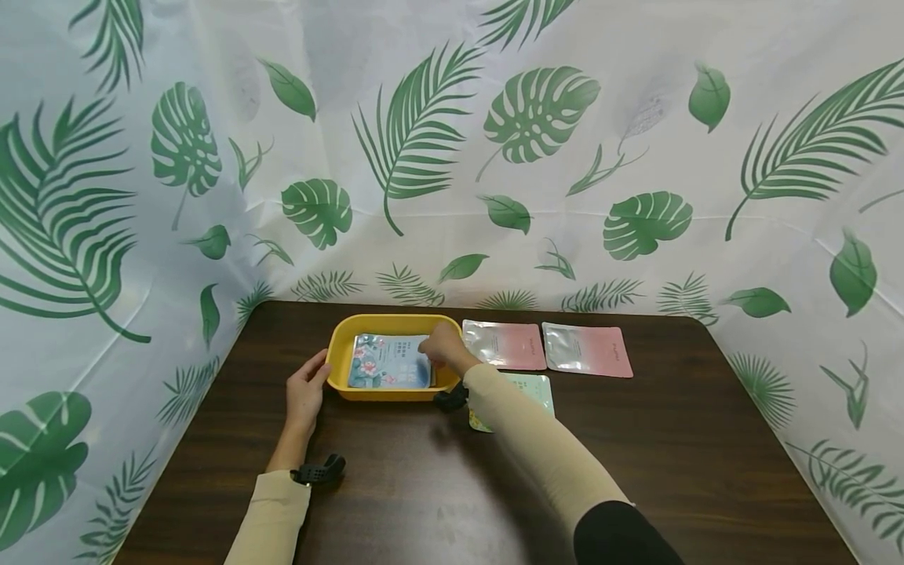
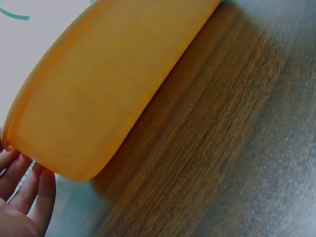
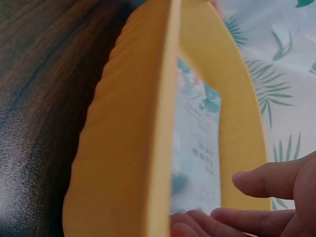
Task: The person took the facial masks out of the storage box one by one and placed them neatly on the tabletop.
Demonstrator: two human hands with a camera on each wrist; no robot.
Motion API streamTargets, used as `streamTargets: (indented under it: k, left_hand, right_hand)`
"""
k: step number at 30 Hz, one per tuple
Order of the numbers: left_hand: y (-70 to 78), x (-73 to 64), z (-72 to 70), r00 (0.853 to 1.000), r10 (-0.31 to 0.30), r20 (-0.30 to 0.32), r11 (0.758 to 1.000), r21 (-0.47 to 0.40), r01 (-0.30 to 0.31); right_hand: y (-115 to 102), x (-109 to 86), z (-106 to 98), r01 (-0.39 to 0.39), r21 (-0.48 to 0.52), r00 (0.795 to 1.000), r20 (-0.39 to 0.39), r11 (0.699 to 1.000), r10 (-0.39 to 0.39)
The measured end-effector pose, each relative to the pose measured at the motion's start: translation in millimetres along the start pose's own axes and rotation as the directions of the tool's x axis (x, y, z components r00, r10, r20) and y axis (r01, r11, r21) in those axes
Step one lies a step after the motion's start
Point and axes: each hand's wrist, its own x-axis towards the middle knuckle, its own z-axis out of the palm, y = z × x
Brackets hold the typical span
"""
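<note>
A yellow plastic basket [image 1: 395,396] stands near the table's far edge. Inside it lies a pale blue floral sachet [image 1: 388,361], perhaps with others beneath it. My left hand [image 1: 306,392] holds the basket's left end, fingers [image 2: 42,192] against the outer wall below the rim. My right hand [image 1: 445,347] reaches into the basket's right end, by the sachet's right edge. In the right wrist view its thumb [image 3: 266,180] stands apart from the fingers, which lie low at the sachet's end; whether they touch it is hard to tell.
Two pink-and-silver sachets [image 1: 504,345] [image 1: 588,350] lie side by side right of the basket. A green sachet [image 1: 530,388] lies nearer, partly covered by my right forearm. Behind the dark wooden table [image 1: 424,486] hangs a leaf-patterned curtain [image 1: 438,157].
</note>
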Motion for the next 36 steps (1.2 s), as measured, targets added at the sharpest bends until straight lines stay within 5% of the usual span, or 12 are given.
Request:
streamTargets:
  k: [6, 10, 23, 29, 36]
  left_hand:
    - [0.1, 0.3, -0.7, 1.0, -0.004, 0.001, 1.0, 0.0, 0.004]
    - [-0.2, -0.2, -0.7, 1.0, -0.011, 0.006, 1.0, -0.003, 0.011]
    - [1.0, -0.3, 1.3, 1.0, -0.017, -0.016, 1.0, 0.0, 0.017]
    - [1.8, 0.3, 1.6, 1.0, -0.009, -0.011, 1.0, -0.003, 0.009]
    - [1.7, -0.7, 1.6, 1.0, -0.011, -0.012, 1.0, 0.003, 0.011]
  right_hand:
    - [-0.5, 1.4, 8.0, 0.024, -0.175, 1.0, -0.001, 0.984, -0.025]
    - [0.0, 0.2, 11.6, 0.006, -0.199, 1.0, -0.011, 0.98, -0.008]
    - [-2.6, -2.2, 17.3, -0.053, -0.003, 0.998, -0.04, 0.999, 0.053]
    - [-2.6, -2.6, 19.5, -0.02, 0.115, 0.999, -0.037, 0.993, 0.024]
    - [-4.0, -10.3, 22.5, 0.066, 0.133, 0.997, 0.02, 0.989, -0.069]
